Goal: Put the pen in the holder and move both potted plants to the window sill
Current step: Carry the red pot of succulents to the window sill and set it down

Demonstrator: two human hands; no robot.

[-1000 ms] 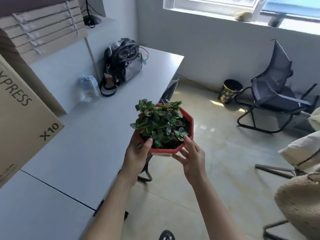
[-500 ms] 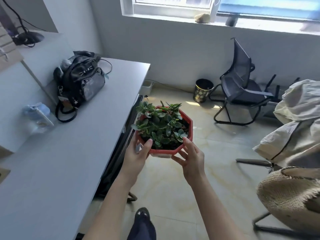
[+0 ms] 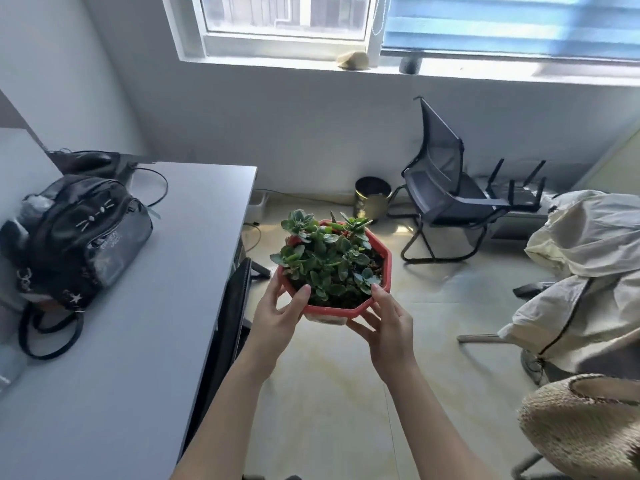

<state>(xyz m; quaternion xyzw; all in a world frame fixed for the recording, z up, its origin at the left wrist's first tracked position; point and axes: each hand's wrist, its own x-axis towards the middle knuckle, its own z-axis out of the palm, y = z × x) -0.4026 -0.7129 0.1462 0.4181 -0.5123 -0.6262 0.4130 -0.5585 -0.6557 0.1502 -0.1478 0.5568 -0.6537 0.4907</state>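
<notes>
A red octagonal pot with green succulents (image 3: 334,265) is held in the air over the floor, just right of the desk. My left hand (image 3: 278,315) grips its near-left rim, thumb over the edge. My right hand (image 3: 388,322) grips its near-right rim and supports it from below. The window sill (image 3: 263,62) runs along the far wall, well above and beyond the pot. A stone (image 3: 352,59) and a small dark cylinder (image 3: 409,65) rest on the sill. No pen, holder or second plant is in view.
A grey desk (image 3: 156,306) with a black backpack (image 3: 76,237) stands on the left. On the floor below the window are a dark bin (image 3: 372,199) and a grey chair (image 3: 443,188). A chair draped in cream cloth (image 3: 581,271) and a straw hat (image 3: 585,424) are on the right.
The view has turned right and moved toward the window; the desk and backpack slid left, the cardboard boxes left the frame. Both hands keep the same grip on the pot.
</notes>
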